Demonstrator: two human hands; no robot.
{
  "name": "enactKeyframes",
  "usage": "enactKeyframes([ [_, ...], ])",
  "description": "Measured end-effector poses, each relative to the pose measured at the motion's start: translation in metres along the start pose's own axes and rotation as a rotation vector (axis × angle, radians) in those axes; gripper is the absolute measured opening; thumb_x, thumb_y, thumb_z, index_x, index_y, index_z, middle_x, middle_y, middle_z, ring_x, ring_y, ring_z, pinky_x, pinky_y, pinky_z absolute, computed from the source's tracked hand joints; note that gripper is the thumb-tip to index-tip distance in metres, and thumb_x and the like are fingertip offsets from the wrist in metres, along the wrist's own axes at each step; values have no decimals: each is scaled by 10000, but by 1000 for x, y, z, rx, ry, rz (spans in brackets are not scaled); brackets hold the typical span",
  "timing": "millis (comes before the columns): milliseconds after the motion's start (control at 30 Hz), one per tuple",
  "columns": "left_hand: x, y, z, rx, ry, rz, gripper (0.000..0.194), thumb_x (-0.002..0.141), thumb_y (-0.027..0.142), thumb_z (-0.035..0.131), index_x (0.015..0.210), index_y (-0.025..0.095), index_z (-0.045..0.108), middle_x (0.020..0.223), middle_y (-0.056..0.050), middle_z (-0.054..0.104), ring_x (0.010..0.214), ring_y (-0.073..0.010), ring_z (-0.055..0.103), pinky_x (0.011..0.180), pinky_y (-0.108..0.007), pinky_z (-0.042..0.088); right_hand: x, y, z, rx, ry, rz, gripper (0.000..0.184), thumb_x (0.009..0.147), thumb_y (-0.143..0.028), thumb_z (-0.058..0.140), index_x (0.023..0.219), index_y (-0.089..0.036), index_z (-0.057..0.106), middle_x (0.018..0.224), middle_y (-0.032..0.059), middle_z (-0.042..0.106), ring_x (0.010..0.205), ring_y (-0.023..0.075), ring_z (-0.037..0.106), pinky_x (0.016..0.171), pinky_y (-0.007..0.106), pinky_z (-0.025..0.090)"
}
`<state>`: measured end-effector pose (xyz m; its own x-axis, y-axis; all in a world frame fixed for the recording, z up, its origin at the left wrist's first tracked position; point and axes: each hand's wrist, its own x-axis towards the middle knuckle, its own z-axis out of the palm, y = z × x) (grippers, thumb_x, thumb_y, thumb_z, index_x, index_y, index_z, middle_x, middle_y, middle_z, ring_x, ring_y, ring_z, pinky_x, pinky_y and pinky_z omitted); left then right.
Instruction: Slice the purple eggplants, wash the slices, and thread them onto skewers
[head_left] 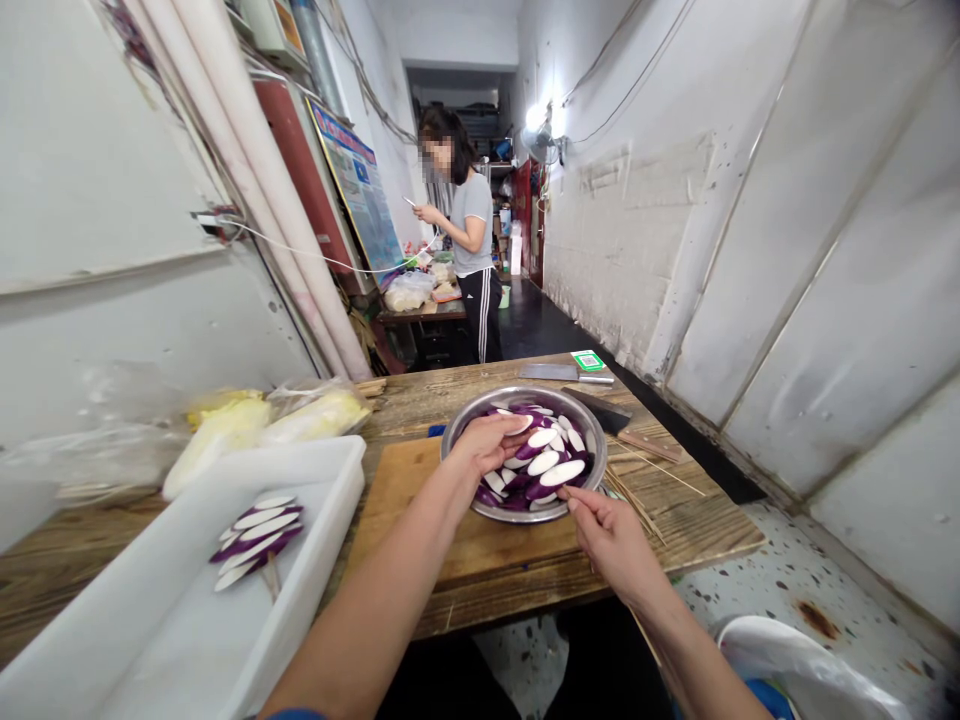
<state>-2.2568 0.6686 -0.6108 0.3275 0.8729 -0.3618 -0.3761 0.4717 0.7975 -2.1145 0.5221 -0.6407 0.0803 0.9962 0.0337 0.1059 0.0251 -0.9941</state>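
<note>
A metal bowl (pixel 598 440) full of oval eggplant slices (pixel 543 463), white inside with purple skin, stands on a wooden cutting board (pixel 397 490). My left hand (pixel 484 447) reaches over the bowl, fingers bent round one eggplant slice near its far side. At the bowl's near right edge, my right hand (pixel 606 528) pinches the end of a thin wooden skewer, mostly hidden by the fingers. A large eggplant slice (pixel 562 473) sits at the tip of that skewer. To the left, skewered eggplant slices (pixel 259 530) lie in a white plastic tray (pixel 341 480).
A cleaver (pixel 551 372) and a wooden-handled knife (pixel 649 442) lie beyond the bowl, with loose skewers (pixel 634 500) at its right. Bagged vegetables (pixel 315 415) sit behind the tray. A person (pixel 472 225) stands with a phone at another table. A lined bin (pixel 795 660) is lower right.
</note>
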Motion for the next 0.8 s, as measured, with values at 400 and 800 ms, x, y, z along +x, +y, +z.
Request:
enactKeyframes([
  [400,-5,-2,3,86,-8,-25,65,712,16,635,726,79,630,640,-63,657,561,-148,631,557,-270,547,4,5,2,-24,14,-44,413,834,-449,476,965,-103,662,481,-78,253,432,70,203,390,204,146],
  [800,-43,20,24,-6,-219,-169,346,829,437,533,905,116,636,788,-109,688,698,-194,663,654,-344,548,0,-7,12,-56,218,-164,402,848,-482,446,918,-139,644,462,-64,337,423,97,293,408,219,216],
])
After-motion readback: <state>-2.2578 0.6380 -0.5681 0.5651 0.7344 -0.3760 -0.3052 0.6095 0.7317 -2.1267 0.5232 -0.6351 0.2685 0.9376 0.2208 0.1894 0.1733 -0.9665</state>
